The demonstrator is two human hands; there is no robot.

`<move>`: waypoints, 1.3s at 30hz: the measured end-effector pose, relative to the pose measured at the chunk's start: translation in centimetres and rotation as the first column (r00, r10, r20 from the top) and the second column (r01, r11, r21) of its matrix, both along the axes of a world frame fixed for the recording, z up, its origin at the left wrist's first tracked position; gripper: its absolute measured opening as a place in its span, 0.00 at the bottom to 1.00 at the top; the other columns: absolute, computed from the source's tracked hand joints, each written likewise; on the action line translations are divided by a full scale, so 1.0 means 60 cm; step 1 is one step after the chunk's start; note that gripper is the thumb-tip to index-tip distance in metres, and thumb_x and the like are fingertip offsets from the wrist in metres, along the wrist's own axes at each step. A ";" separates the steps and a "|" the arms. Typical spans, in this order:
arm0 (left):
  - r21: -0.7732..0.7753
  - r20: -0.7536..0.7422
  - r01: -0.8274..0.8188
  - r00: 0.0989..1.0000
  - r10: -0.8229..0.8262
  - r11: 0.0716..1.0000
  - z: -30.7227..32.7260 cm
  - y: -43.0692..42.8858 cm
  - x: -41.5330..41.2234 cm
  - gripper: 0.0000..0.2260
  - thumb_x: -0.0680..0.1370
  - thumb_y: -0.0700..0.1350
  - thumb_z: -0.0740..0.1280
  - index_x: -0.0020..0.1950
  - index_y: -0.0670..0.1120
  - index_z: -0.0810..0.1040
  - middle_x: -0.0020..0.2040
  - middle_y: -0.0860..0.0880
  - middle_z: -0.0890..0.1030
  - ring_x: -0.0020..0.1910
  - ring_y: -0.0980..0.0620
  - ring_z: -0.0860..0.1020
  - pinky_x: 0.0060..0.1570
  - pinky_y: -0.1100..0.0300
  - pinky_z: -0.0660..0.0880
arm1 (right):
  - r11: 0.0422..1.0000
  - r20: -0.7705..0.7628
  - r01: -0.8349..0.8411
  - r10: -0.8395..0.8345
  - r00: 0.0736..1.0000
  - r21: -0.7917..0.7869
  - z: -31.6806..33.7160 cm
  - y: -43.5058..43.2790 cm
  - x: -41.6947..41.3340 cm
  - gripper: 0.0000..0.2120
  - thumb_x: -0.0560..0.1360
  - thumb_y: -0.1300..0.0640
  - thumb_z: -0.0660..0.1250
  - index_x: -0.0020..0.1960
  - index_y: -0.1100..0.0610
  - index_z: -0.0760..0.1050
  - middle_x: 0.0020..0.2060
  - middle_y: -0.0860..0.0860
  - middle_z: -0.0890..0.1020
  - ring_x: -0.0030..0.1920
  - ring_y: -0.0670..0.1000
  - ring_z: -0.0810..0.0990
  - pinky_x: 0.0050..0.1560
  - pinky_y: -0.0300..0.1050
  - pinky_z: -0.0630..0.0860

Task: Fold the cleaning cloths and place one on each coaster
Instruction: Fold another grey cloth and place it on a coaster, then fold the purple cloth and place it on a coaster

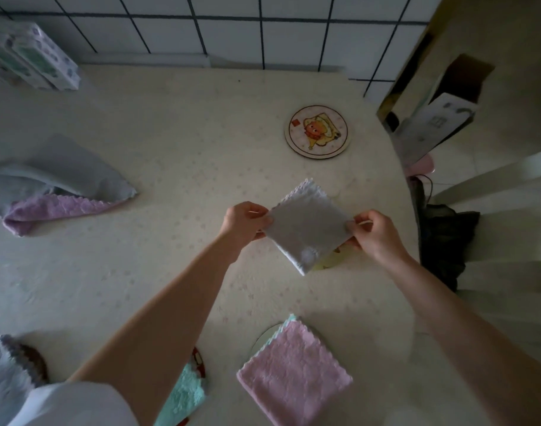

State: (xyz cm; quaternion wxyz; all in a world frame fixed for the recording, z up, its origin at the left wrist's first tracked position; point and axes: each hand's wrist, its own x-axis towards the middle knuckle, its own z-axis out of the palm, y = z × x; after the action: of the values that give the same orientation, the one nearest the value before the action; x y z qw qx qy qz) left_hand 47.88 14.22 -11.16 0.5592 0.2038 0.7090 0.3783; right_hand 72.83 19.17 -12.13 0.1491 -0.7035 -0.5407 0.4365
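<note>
Fingers: I see my left hand (243, 222) and right hand (375, 233) each pinched shut on an opposite corner of the folded grey cloth (307, 229), held between them at centre right.
Table (170, 167): cream top, filling most of my view.
Loose cloths: a grey cloth over a purple cloth (60, 207), unfolded, at the far left.
Pink cloth (293, 373): folded, near right, on a coaster whose edge just shows.
Teal cloth (183, 395): near centre, partly behind my left arm, over a red-rimmed coaster.
Bare coaster (317, 132): round, cartoon print, far right.
Yellow edge: peeks from under the held cloth.
</note>
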 end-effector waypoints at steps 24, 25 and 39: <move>-0.050 -0.593 0.245 0.772 -0.226 0.968 -0.022 -0.054 -0.111 0.05 0.74 0.38 0.67 0.46 0.47 0.80 0.44 0.51 0.81 0.42 0.53 0.80 0.35 0.67 0.73 | 0.794 0.577 -0.565 0.359 0.733 0.225 0.033 0.015 -0.089 0.11 0.75 0.59 0.63 0.57 0.57 0.72 0.53 0.55 0.76 0.53 0.56 0.74 0.45 0.49 0.75; -0.055 -0.622 0.237 0.752 -0.219 0.970 -0.019 -0.064 -0.136 0.06 0.74 0.38 0.67 0.45 0.48 0.80 0.44 0.51 0.81 0.43 0.52 0.80 0.37 0.64 0.74 | 0.776 0.562 -0.588 0.388 0.730 0.228 0.034 0.016 -0.112 0.10 0.75 0.59 0.63 0.57 0.57 0.72 0.53 0.54 0.76 0.54 0.56 0.74 0.46 0.50 0.75; -0.138 -0.939 0.361 0.248 -0.238 0.922 -0.019 -0.151 -0.470 0.15 0.68 0.31 0.68 0.54 0.41 0.80 0.54 0.40 0.79 0.55 0.37 0.75 0.50 0.44 0.77 | 0.386 0.391 -0.913 0.827 0.405 0.129 0.018 0.011 -0.475 0.12 0.77 0.59 0.61 0.60 0.58 0.72 0.59 0.55 0.73 0.61 0.56 0.71 0.60 0.51 0.71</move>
State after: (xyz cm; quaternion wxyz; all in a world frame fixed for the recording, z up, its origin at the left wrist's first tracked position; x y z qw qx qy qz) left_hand 19.71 5.16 -12.32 0.0885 0.5454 0.8261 0.1108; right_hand 44.35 19.80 -11.05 -0.0647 -0.3255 -0.9079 0.2560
